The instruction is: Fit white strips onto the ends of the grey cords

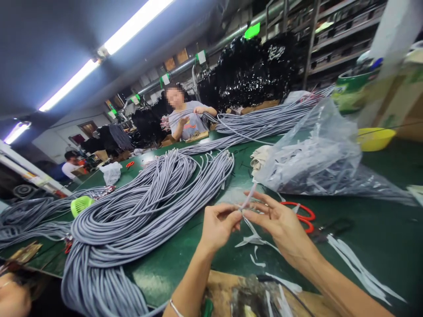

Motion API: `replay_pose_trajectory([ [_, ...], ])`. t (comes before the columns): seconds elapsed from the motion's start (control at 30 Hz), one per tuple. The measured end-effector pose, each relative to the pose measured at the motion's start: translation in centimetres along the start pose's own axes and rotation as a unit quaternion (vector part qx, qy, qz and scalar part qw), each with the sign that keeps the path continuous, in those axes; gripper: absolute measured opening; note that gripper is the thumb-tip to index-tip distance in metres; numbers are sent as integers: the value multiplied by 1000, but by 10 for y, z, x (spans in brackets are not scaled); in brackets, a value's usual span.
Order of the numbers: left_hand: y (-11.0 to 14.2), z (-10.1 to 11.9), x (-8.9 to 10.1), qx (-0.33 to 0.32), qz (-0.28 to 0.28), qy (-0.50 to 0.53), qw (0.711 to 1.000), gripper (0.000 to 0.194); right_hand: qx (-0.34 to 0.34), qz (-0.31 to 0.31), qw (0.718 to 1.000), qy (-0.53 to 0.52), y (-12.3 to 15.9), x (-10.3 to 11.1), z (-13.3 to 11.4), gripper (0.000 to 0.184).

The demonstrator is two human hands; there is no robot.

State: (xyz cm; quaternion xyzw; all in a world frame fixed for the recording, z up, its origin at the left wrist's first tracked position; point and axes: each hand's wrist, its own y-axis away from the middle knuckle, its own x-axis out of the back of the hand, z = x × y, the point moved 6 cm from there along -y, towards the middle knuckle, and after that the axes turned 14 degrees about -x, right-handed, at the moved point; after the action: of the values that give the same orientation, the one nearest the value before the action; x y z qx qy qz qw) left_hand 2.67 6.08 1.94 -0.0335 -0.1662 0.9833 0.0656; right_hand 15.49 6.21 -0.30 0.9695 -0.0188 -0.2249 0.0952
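My left hand and my right hand meet over the green table, both pinching a thin clear plastic strip that sticks up between the fingertips. The left fingers are curled closed on its lower end. The right thumb and forefinger grip it too, the other fingers spread. Loose white strips lie just below my hands. Left of them lies a big coil of grey cables.
Red-handled scissors lie right of my right hand. A clear plastic bag of scraps sits behind. A yellow bowl stands at the right. A person handles grey cables across the table. A green object lies left.
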Motion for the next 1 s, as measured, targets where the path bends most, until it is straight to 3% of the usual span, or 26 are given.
replay_pose_trajectory([
  [0.2,1,-2,3,19,46,5,999,32,85,83,993,30,15,8,-6,45],
  [0.33,2,0,3,12,65,29,997,35,127,89,986,59,19,6,-11,44],
  [0.5,3,-2,1,0,83,41,996,42,130,78,985,78,22,1,-9,45],
  [0.83,2,-16,8,44,192,121,973,57,147,85,979,116,26,-2,-16,47],
  [1.0,0,-19,15,61,237,150,958,59,141,89,979,116,24,1,-12,38],
])
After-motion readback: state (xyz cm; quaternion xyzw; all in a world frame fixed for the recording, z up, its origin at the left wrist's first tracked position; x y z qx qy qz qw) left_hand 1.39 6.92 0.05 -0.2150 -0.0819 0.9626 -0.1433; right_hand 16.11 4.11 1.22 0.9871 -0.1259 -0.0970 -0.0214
